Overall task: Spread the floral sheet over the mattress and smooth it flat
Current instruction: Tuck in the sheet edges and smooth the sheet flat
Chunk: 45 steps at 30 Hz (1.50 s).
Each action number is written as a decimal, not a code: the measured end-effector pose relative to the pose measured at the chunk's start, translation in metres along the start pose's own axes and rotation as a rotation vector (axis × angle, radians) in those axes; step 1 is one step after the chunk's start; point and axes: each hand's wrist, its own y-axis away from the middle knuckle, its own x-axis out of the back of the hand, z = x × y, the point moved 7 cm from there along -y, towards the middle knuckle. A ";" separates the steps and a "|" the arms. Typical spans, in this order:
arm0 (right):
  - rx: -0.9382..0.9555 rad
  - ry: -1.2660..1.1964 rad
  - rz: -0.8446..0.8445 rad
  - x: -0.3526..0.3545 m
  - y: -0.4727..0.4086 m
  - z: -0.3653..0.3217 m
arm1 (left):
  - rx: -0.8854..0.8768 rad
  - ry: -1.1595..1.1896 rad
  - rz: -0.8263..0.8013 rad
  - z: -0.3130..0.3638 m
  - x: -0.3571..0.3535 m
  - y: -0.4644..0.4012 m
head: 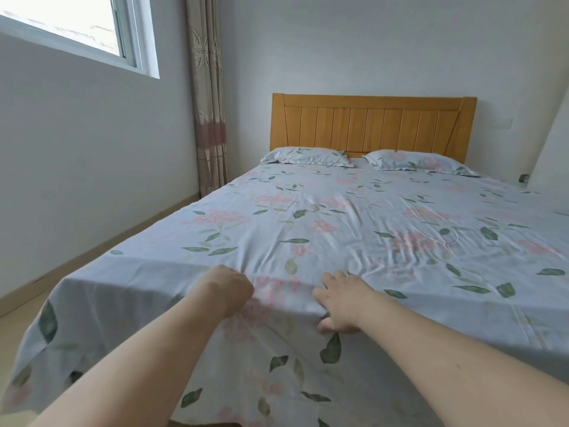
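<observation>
Here we list the sheet (338, 217): pale blue, floral, spread over the whole mattress, its near edge hanging down the foot, wrinkles right of centre. Our left hand (228, 291) sits at the sheet's foot edge, fingers curled down into the cloth, gripping a fold. Our right hand (341, 303) lies beside it on the same edge, fingers spread, thumb tucked below. Two pillows (308, 155) lie at the sheet's far end, under the headboard (372, 124).

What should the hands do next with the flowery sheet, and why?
Probably pull the sheet gently toward the foot of the bed. Both the left hand and the right hand sit at that edge, the left gripping the cloth, and wrinkles run across the middle just beyond them.
</observation>
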 end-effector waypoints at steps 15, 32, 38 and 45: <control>0.024 -0.005 -0.242 0.031 0.010 -0.043 | 0.040 0.031 -0.064 -0.002 0.007 0.022; 0.090 -0.126 0.126 0.086 -0.101 -0.139 | 0.439 -0.215 -0.233 -0.139 -0.127 0.031; 0.228 -0.048 0.024 0.113 -0.099 -0.160 | 0.430 -0.138 -0.109 -0.163 -0.124 0.048; 0.252 -0.238 0.010 0.108 -0.103 -0.153 | 0.506 -0.135 -0.252 -0.161 -0.128 0.053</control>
